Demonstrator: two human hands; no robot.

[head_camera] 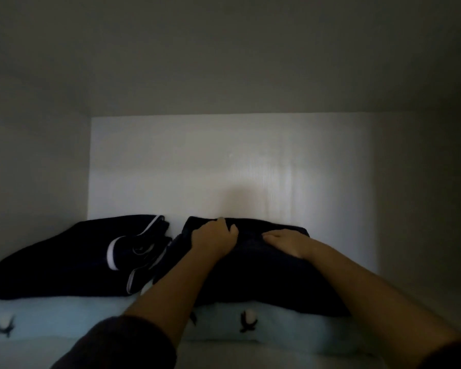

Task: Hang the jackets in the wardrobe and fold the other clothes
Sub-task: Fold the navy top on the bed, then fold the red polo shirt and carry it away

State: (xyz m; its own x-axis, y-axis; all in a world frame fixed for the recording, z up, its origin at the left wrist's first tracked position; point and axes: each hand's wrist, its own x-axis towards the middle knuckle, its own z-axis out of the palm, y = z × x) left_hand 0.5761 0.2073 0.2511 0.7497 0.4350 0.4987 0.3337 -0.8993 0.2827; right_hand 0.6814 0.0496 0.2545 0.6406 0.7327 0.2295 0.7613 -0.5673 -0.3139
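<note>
Inside the wardrobe [224, 161]. Left hand [213, 238] curls round the far corner of the folded dark garment [264, 275]. Right hand [288, 242] lies flat on top, fingers straight, probably pinning the fold while it is seated. The garment sits under both hands, on the blue pile [51, 320]. Just left of the left hand is the trimmed garment [64, 262], folded on the same pile — apparently stacked side by side.

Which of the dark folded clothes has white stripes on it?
The left garment; the right garment, under the left hand and right hand, is plain.
</note>
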